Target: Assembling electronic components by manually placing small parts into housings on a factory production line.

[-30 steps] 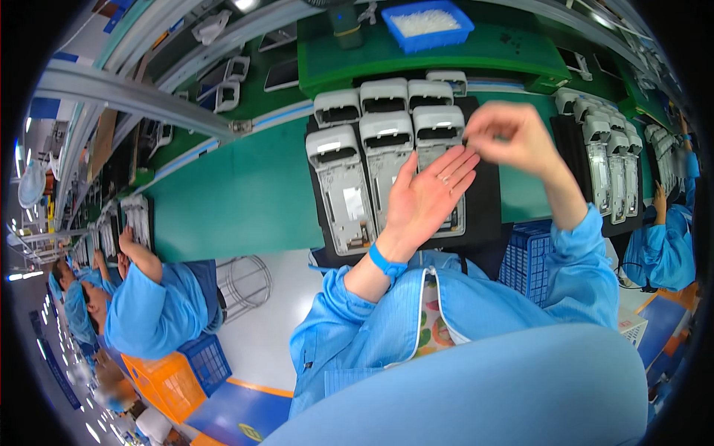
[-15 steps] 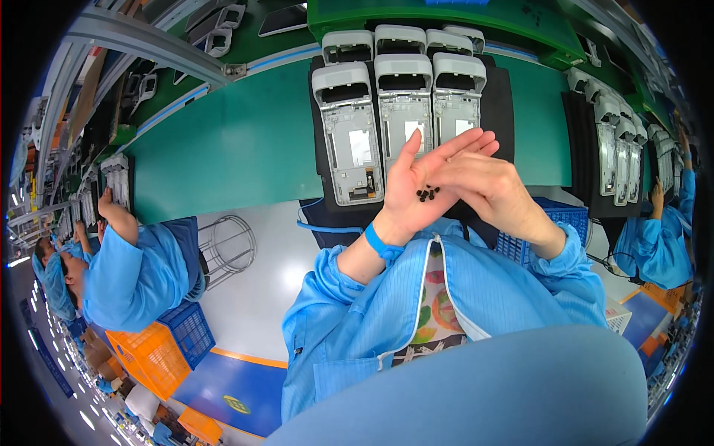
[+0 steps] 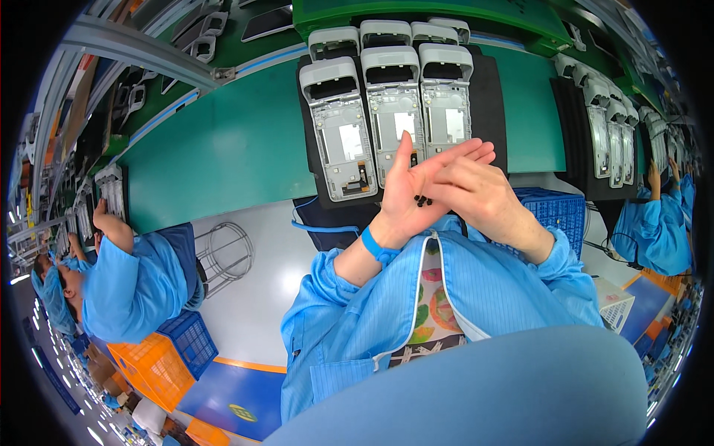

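Observation:
My left hand (image 3: pixel 405 192) is palm up with its fingers stretched out, holding several small black parts (image 3: pixel 423 201) in its palm. Over that palm, my right hand (image 3: pixel 476 195) is closed, thumb and fingertips drawn together beside the parts. What its fingertips pinch, if anything, is hidden. Just beyond my hands stand grey device housings in rows: a left one (image 3: pixel 343 141) with a flat brown-black connector piece near its lower end, a middle one (image 3: pixel 394 104) and a right one (image 3: pixel 446 100). My hands partly cover the lower ends of the middle and right housings.
The housings lie on a black mat (image 3: pixel 487 111) on a green bench (image 3: pixel 223 141). A blue crate (image 3: pixel 554 215) stands under the bench at right. Co-workers in blue sit at left (image 3: pixel 137 275) and right (image 3: pixel 654 230). A round metal stool frame (image 3: pixel 225 249) stands at left.
The view has shifted slightly, so the housings sit lower-left of where they were. My right fingers have drawn in more tightly over the left palm, and fewer black parts show there.

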The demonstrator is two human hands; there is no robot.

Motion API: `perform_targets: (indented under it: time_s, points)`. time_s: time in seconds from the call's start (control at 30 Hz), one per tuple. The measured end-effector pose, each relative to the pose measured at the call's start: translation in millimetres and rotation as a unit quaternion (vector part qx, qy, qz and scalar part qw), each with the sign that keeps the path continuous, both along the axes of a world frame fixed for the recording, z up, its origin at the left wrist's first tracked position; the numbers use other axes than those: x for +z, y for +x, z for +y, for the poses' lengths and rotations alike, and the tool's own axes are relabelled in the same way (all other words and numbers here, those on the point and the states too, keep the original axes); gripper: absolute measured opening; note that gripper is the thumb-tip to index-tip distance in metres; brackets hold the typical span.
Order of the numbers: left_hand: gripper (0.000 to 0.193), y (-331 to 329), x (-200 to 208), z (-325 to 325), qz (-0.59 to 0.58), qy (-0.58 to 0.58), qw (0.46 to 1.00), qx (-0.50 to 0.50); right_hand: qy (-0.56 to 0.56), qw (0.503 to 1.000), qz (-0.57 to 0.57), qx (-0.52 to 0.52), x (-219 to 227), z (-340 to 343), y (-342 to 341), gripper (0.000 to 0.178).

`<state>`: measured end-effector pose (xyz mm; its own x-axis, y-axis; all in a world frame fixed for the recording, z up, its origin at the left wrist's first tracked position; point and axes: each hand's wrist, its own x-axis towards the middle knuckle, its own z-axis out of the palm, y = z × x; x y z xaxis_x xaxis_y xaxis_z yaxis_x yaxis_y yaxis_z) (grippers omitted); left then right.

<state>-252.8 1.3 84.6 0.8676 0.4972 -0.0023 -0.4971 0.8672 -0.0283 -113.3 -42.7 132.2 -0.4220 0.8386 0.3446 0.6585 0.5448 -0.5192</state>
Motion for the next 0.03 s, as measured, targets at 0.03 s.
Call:
perform_targets:
  time_s: [0.03]
  points:
    - [0.103, -0.5, -1.8, 0.5, -0.001, 0.006, 1.000, -0.016, -0.003, 0.998, -0.048, 0.039, 2.2, 0.0, 2.7, 0.022]
